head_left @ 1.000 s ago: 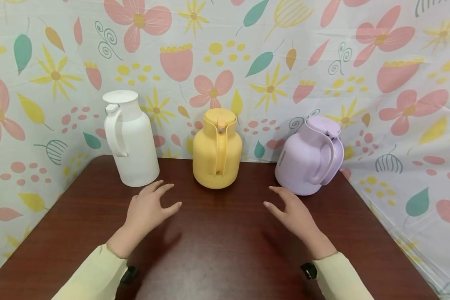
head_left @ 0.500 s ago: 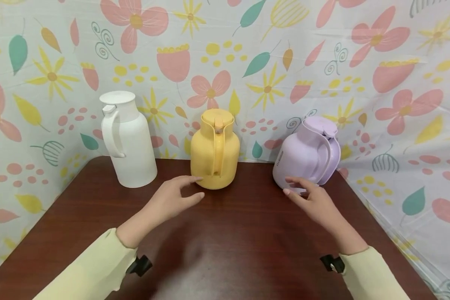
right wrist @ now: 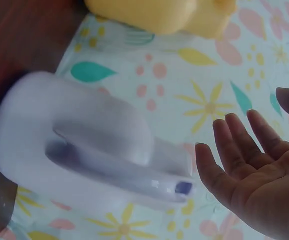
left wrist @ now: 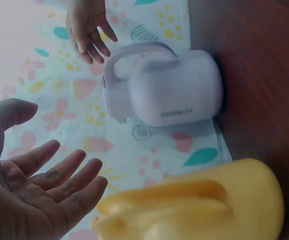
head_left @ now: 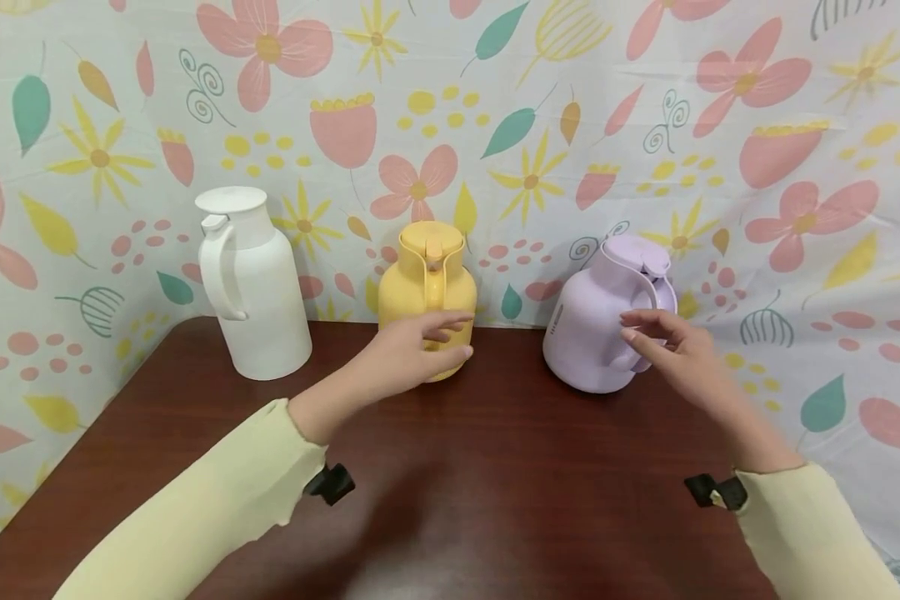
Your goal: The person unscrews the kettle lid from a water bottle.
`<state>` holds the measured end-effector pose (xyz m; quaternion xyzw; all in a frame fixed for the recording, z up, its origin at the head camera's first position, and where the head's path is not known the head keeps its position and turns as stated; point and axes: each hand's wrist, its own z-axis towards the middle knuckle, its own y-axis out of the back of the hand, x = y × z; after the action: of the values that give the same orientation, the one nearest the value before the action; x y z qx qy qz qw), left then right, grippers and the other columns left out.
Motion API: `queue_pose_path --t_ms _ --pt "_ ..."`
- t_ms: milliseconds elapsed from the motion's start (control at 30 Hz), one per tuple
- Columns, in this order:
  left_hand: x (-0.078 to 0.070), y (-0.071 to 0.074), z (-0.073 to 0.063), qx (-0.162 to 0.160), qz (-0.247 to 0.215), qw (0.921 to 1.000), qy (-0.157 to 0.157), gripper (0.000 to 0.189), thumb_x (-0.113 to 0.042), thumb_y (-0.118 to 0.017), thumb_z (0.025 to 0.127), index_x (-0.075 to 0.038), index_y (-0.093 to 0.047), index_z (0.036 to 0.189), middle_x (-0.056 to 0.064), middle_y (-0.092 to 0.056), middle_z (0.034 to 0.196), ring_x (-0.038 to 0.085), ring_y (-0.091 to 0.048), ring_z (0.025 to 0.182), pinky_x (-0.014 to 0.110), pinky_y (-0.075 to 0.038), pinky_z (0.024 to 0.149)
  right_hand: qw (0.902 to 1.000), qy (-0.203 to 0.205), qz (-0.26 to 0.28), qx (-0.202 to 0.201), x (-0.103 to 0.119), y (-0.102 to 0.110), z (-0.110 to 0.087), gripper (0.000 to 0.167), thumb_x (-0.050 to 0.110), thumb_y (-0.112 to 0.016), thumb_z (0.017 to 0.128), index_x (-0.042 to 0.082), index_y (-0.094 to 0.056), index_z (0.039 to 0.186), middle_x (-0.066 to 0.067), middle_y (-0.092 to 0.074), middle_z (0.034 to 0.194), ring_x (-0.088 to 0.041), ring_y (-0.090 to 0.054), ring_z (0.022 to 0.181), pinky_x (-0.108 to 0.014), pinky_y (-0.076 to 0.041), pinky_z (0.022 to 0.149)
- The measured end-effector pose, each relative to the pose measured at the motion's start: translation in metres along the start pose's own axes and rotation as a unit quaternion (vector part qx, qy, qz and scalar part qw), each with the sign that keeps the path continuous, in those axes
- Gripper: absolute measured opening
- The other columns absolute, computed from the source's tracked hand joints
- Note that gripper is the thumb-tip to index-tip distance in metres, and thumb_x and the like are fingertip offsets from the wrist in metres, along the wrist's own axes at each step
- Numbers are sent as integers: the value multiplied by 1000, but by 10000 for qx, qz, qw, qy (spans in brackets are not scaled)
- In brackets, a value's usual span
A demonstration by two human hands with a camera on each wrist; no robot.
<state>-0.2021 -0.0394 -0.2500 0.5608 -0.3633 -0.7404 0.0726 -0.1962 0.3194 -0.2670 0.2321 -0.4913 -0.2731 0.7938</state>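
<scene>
In the head view my left hand (head_left: 408, 354) overlaps the lower part of a yellow thermos jug (head_left: 401, 296), its fingers loosely spread and holding nothing. The left wrist view shows a gap between those fingers and the yellow jug's handle (left wrist: 179, 202). My right hand (head_left: 678, 350) is raised in front of a lilac thermos jug (head_left: 581, 333), near its looped handle (right wrist: 119, 172). In the right wrist view the right fingers (right wrist: 234, 145) are apart from the handle, with nothing in the palm. Both jugs stand upright with lids on.
A white thermos jug (head_left: 262, 300) stands at the back left of the dark wooden table (head_left: 495, 475). Behind all three jugs hangs a flower-patterned cloth (head_left: 435, 100), close to the table's back edge. A black strap mount sits at each wrist.
My left hand has moved right and up from near the white jug to the yellow one. My right hand has moved right and up to the lilac jug's handle. The jugs stay put.
</scene>
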Motion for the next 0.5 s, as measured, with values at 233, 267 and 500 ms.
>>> queue_pose_path --t_ms 233,267,500 --pt "-17 -11 35 154 -721 9973 26 55 -31 -63 100 -24 -49 152 -1 -58 151 19 -54 142 41 -44 118 9974 -573 -385 -214 -2 31 11 29 29 -57 104 15 -65 128 50 -52 93 25 -48 88 -3 -39 74" --pt "-18 -13 39 161 -879 9960 33 55 -30 -63 100 -24 -49 152 -1 -57 152 19 -53 143 40 -43 118 9964 -671 -460 -222 -4 35 13 37 31 -56 104 7 -61 132 50 -51 92 24 -47 87 -4 -38 73" --pt "-22 -31 70 47 -1392 9901 195 54 -29 -61 101 -23 -47 154 0 -52 156 19 -52 144 42 -46 116 9929 -1119 -261 -319 -32 50 30 27 39 -53 104 27 -57 129 43 -48 99 22 -47 100 0 -42 75"
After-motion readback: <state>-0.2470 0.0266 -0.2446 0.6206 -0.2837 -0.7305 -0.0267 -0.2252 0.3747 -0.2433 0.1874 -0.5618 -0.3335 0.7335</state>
